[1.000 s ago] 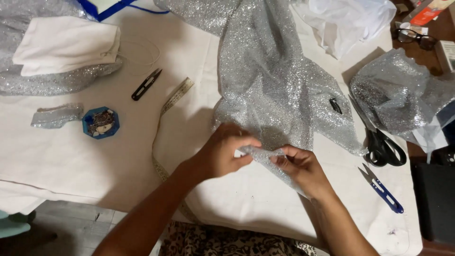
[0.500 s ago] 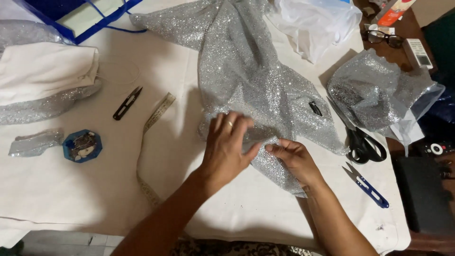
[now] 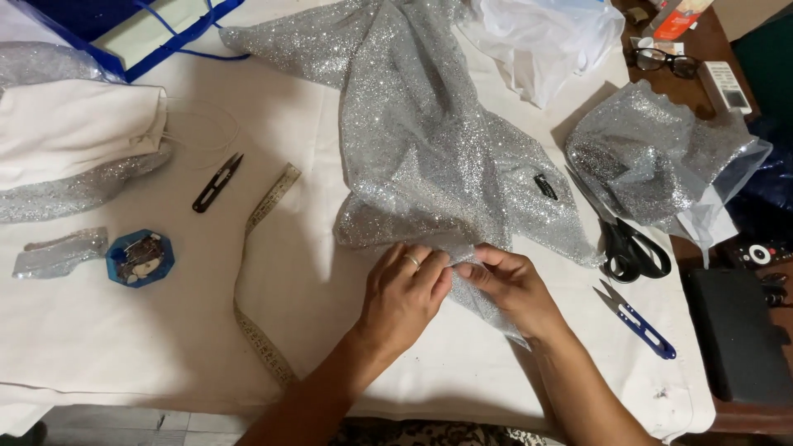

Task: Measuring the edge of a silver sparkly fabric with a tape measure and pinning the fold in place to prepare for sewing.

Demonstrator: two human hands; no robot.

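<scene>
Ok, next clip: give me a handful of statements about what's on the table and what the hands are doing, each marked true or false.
1. Both hands are on the silver glitter fabric. True: the left hand lies flat on its lower edge and the right hand pinches it.
2. The large black scissors lie left of the fabric. False: they lie to its right.
3. A measuring tape lies on the white tablecloth. True.
4. The left hand holds the blue thread snips. False: they lie untouched, right of the right hand.
5. A small blue dish sits near the table's left side. True.
</scene>
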